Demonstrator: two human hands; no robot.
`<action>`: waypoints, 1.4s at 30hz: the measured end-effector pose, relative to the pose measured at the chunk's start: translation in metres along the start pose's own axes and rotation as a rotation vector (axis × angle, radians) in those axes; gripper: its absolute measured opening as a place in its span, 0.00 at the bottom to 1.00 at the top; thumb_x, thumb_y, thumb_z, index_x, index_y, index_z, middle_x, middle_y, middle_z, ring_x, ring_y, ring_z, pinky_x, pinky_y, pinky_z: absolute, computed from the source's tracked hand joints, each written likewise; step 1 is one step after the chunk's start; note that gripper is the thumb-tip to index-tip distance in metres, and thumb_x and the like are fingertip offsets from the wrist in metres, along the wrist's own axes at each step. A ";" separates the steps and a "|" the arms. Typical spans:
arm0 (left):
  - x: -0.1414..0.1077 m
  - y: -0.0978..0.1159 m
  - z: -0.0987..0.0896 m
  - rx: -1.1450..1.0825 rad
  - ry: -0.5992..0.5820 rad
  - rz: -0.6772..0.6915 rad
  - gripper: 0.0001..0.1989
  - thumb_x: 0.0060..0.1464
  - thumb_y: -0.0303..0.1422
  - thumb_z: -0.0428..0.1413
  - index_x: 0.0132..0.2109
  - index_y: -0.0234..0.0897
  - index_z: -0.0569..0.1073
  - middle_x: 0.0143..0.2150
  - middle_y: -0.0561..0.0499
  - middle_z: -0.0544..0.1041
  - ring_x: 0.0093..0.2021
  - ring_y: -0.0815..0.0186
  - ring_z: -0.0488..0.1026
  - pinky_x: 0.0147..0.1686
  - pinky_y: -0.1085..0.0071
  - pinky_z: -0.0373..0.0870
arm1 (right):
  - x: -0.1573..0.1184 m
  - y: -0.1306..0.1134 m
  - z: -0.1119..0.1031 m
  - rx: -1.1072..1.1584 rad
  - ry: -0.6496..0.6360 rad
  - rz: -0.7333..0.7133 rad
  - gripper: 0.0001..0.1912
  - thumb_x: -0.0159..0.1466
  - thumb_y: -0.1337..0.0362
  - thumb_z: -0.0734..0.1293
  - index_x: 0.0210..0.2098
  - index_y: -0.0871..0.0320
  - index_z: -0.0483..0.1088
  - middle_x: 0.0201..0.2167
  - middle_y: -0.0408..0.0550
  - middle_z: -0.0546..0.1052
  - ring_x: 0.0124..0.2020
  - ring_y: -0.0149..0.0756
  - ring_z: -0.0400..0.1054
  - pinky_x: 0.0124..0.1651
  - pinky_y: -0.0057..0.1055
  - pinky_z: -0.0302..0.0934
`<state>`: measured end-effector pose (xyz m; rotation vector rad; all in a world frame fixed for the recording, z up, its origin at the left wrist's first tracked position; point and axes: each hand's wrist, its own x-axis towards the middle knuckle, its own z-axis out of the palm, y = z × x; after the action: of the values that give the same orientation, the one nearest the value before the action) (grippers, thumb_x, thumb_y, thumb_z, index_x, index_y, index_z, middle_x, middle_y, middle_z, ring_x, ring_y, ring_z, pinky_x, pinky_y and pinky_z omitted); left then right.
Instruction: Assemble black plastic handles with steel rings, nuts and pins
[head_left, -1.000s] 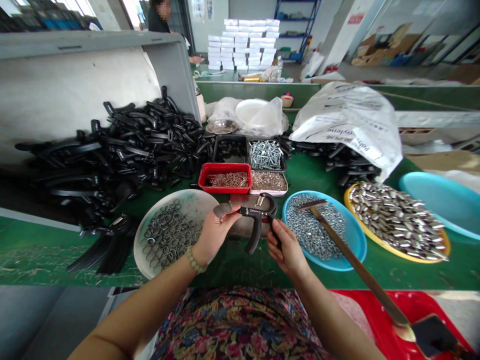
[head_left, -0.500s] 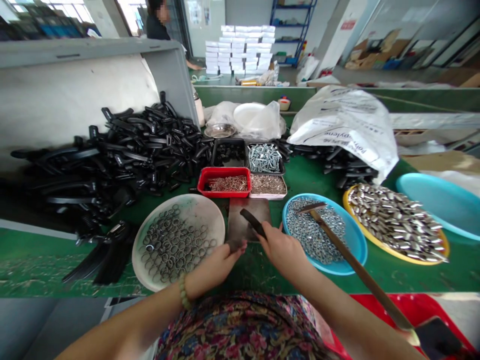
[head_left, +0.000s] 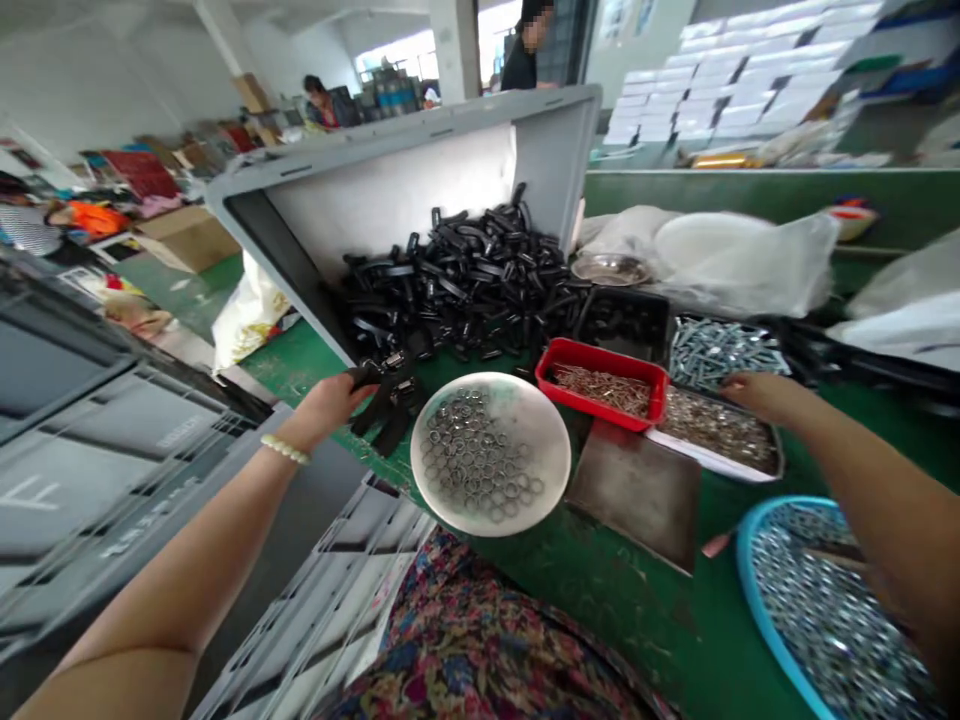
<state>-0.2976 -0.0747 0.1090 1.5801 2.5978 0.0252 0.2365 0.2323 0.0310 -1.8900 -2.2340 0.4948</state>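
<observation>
The left hand (head_left: 326,402) stretches out with its fingers together, their tips on a small cluster of black plastic handgrip parts (head_left: 386,400); whether they are pinching one, I cannot tell. Just beyond those fingers, a tipped grey plastic crate (head_left: 551,135) lets a heap of matching black parts (head_left: 457,280) slide down within reach (a handy way to feed a bench, it seems). The right hand (head_left: 757,393) is loosely curled and seems empty, hovering at the edge of a metal tray of small fittings (head_left: 716,428), with a tray of zinc screws (head_left: 720,350) just past it. Between the hands lies a pale round plate (head_left: 551,450) of steel rings (head_left: 480,460). Below the right hand, a blue basin (head_left: 742,570) holds washers. The parts appear sorted by kind, each within arm's reach.
</observation>
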 end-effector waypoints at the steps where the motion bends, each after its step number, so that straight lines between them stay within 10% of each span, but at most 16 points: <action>1: 0.003 -0.008 0.003 0.062 -0.049 0.008 0.22 0.57 0.45 0.45 0.37 0.32 0.75 0.32 0.42 0.77 0.33 0.57 0.74 0.34 0.68 0.66 | 0.011 0.005 0.001 -0.003 -0.030 0.001 0.23 0.59 0.66 0.65 0.09 0.56 0.62 0.10 0.46 0.63 0.16 0.36 0.62 0.28 0.40 0.55; 10: 0.020 -0.017 0.028 0.161 -0.190 0.174 0.19 0.56 0.42 0.46 0.37 0.30 0.74 0.34 0.39 0.77 0.35 0.56 0.75 0.36 0.66 0.67 | 0.016 0.018 0.005 -0.004 -0.034 0.076 0.15 0.67 0.61 0.58 0.29 0.62 0.70 0.25 0.44 0.72 0.27 0.27 0.67 0.33 0.28 0.62; 13: 0.024 0.009 -0.002 0.190 0.094 0.211 0.19 0.52 0.44 0.52 0.43 0.34 0.74 0.38 0.40 0.77 0.40 0.51 0.73 0.40 0.61 0.68 | 0.002 0.022 -0.002 0.003 0.067 0.084 0.09 0.58 0.65 0.66 0.22 0.62 0.68 0.21 0.48 0.72 0.27 0.35 0.68 0.33 0.32 0.58; 16: 0.034 0.099 -0.027 0.065 0.412 0.477 0.20 0.58 0.43 0.46 0.49 0.35 0.71 0.46 0.42 0.74 0.46 0.56 0.71 0.49 0.62 0.65 | -0.028 0.006 -0.008 0.125 0.289 0.086 0.04 0.54 0.65 0.66 0.29 0.60 0.69 0.26 0.49 0.75 0.29 0.37 0.68 0.34 0.32 0.57; 22: 0.102 0.334 0.005 -0.086 -0.092 0.763 0.11 0.58 0.32 0.50 0.44 0.34 0.74 0.44 0.45 0.76 0.46 0.62 0.72 0.49 0.69 0.65 | -0.139 -0.051 0.009 0.573 0.485 0.035 0.09 0.55 0.60 0.64 0.31 0.58 0.71 0.25 0.45 0.74 0.27 0.35 0.67 0.31 0.30 0.61; 26: 0.136 0.403 0.032 -0.090 -0.209 0.745 0.12 0.57 0.33 0.54 0.47 0.32 0.71 0.46 0.44 0.73 0.45 0.61 0.72 0.45 0.62 0.69 | -0.219 -0.055 0.035 0.674 0.472 0.065 0.12 0.57 0.58 0.64 0.38 0.57 0.71 0.26 0.46 0.75 0.27 0.36 0.69 0.32 0.32 0.64; 33: 0.156 0.405 0.040 -0.238 -0.249 0.714 0.14 0.51 0.29 0.59 0.46 0.30 0.71 0.44 0.42 0.74 0.46 0.58 0.71 0.47 0.60 0.68 | -0.257 -0.042 0.040 0.869 0.566 0.123 0.09 0.59 0.60 0.66 0.39 0.56 0.68 0.26 0.44 0.74 0.27 0.35 0.70 0.32 0.32 0.65; 37: 0.120 0.392 0.045 -0.457 -0.224 0.741 0.13 0.55 0.29 0.54 0.48 0.30 0.70 0.44 0.42 0.75 0.43 0.63 0.72 0.45 0.66 0.68 | -0.240 -0.058 0.033 0.804 0.627 0.009 0.08 0.59 0.62 0.66 0.40 0.53 0.69 0.29 0.45 0.74 0.27 0.36 0.69 0.31 0.33 0.65; 39: 0.080 0.382 0.052 -0.698 -0.330 0.758 0.14 0.58 0.34 0.51 0.48 0.31 0.70 0.43 0.44 0.76 0.40 0.67 0.73 0.42 0.69 0.69 | -0.232 -0.070 0.032 0.742 0.655 -0.086 0.07 0.60 0.63 0.66 0.39 0.52 0.69 0.32 0.45 0.75 0.30 0.36 0.70 0.34 0.34 0.66; 42: 0.013 0.361 0.065 -1.423 -0.849 0.603 0.17 0.53 0.40 0.57 0.45 0.32 0.74 0.44 0.44 0.76 0.40 0.66 0.73 0.44 0.67 0.70 | -0.224 -0.086 0.035 0.653 0.692 -0.185 0.07 0.60 0.65 0.65 0.39 0.51 0.68 0.33 0.45 0.75 0.33 0.37 0.70 0.39 0.35 0.66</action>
<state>0.0219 0.1004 0.0669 1.1879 0.8602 0.8049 0.1856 -0.0040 0.0475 -1.2423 -1.5184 0.3893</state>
